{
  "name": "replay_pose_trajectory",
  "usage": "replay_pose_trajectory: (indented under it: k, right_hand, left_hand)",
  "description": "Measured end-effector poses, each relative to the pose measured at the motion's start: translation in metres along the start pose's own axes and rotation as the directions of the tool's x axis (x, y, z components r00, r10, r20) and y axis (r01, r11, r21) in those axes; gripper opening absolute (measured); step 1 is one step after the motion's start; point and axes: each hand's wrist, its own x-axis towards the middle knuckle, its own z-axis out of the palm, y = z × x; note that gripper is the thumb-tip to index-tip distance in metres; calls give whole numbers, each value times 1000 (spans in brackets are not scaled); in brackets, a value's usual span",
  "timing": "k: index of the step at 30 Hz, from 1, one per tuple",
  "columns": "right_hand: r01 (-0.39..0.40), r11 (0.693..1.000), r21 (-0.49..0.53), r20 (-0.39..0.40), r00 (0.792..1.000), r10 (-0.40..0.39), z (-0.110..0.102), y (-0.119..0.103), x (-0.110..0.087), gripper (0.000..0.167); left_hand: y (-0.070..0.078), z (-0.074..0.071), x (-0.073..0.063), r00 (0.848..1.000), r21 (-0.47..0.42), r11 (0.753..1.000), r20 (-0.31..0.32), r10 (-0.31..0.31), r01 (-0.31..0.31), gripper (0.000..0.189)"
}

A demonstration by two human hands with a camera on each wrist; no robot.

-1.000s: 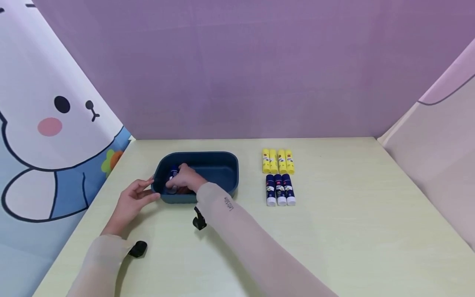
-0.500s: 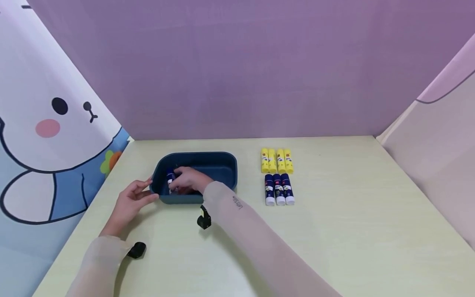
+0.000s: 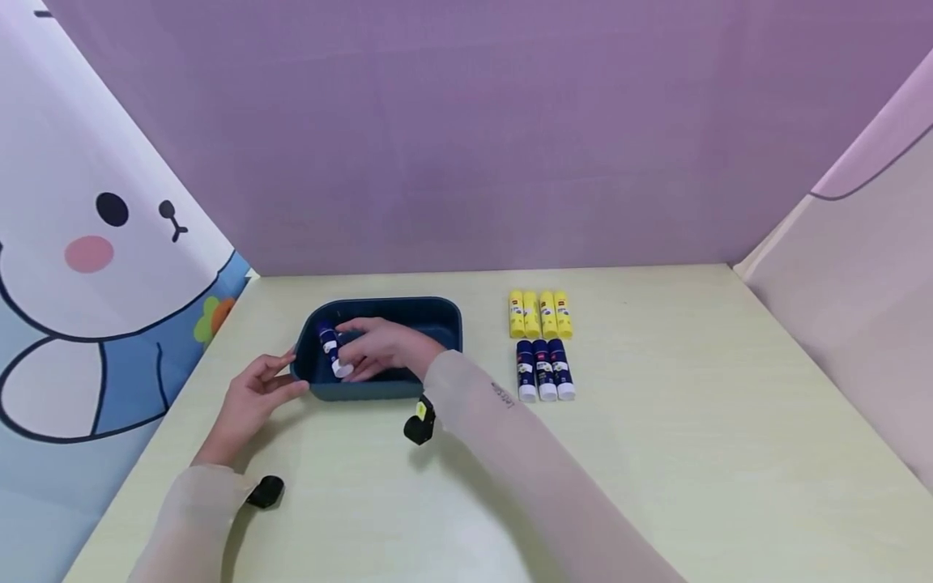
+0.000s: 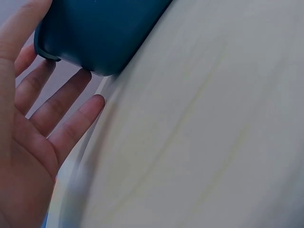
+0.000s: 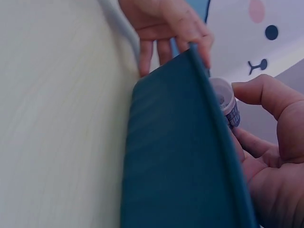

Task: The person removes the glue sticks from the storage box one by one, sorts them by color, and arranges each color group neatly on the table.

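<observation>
In the head view a dark blue bin (image 3: 385, 390) stands left of the middle of the table. A blue glue stick with a white end (image 3: 330, 346) leans inside it at the left. Beside the stick, inside the bin, is my right hand (image 3: 382, 346), its fingers loosened; the right wrist view shows its thumb close to the white end. Contact there is hard to tell. My left hand (image 3: 251, 397) touches the bin's left corner, fingers spread and fairly straight, as the left wrist view also shows. The bin's floor is partly hidden by my right hand.
Right of the bin lie a row of several yellow glue sticks (image 3: 540, 314) and, just nearer, 3 blue glue sticks with white ends (image 3: 544, 371). A purple curtain (image 3: 496, 146) closes the table's back edge. A printed cloth (image 3: 109, 324) hangs at the left.
My right hand has loosened around the glue stick and shifted to the right. The stick now tilts with its blue top to the left. My left hand stays at the bin's corner.
</observation>
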Motion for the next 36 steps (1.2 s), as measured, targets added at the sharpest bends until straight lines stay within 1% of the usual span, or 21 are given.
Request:
replay_pose_trajectory:
  k: [7,10,15,23,27,30,36]
  right_hand:
    - [16,993,116,29,999,-20,-4,-9,-12,71]
    - [29,990,138,37,999,-35,-7,-11,-18,71]
    - [37,991,131,42,998,-43,-12,-11,-26,71]
    - [80,990,113,41,995,-85,-21,-6,-37,70]
    - [111,989,100,57,992,-117,-29,-4,-45,71]
    - [140,986,95,67,987,-146,-36,-2,-52,71]
    - [164,982,96,56,984,-169,-50,3,-64,73]
  left_hand:
    - [1,-2,1,1000,10,1000,-7,-15,15,34]
    - [1,-1,1,1000,8,1000,-11,-12,12,33]
    - [1,0,1,1000,-15,1000,-10,-1,1,30]
    - [0,0,1,1000,-11,1000,-15,-6,5,30]
    - [-1,0,1,1000,-2,1000,-23,-3,3,30]
    - [-1,0,2,1000,6,1000,-26,-13,13,31]
    - [0,0,2,999,21,999,-29,-26,26,33]
